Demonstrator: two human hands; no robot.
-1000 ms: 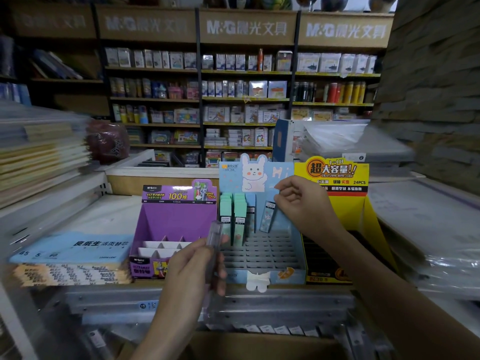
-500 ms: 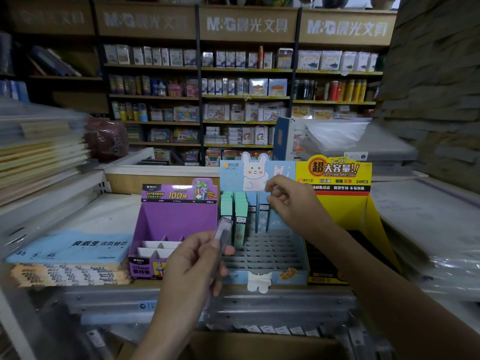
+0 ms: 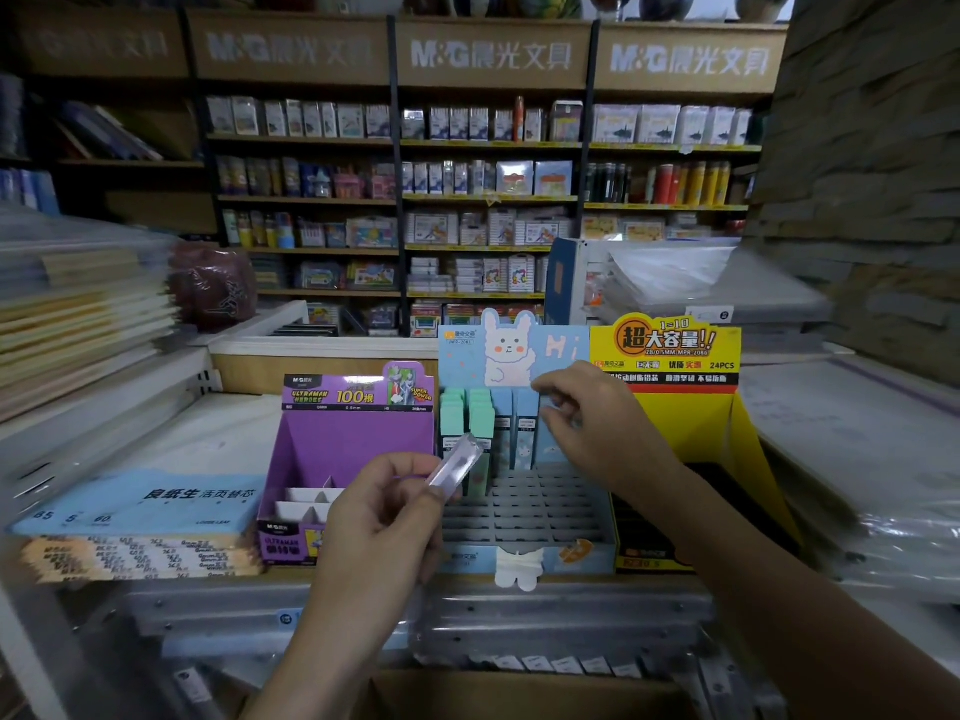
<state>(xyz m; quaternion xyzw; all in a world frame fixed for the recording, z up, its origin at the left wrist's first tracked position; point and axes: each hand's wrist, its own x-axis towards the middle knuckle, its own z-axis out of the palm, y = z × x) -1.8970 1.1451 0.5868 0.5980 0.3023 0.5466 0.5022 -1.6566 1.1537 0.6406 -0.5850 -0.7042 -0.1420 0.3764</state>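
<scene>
Holding clear case (image 3: 454,462), now raised nearer blue box (image 3: 545,506) for slotting, left hand (image 3: 379,517) grip clamped; right hand (image 3: 587,418) grip, far row, cannot tell.

Entry: one person, seen in part. Two limbs are recorded.
Left grip (image 3: 379,517): a bare, five-fingered hand, joined to a bare left forearm (image 3: 311,662) that is cut off by the near edge.
Right grip (image 3: 587,413): a bare hand, joined to a bare right forearm (image 3: 779,589) that is cut off at the near right corner.
Both forearms are shown uncovered along their visible length.
</scene>
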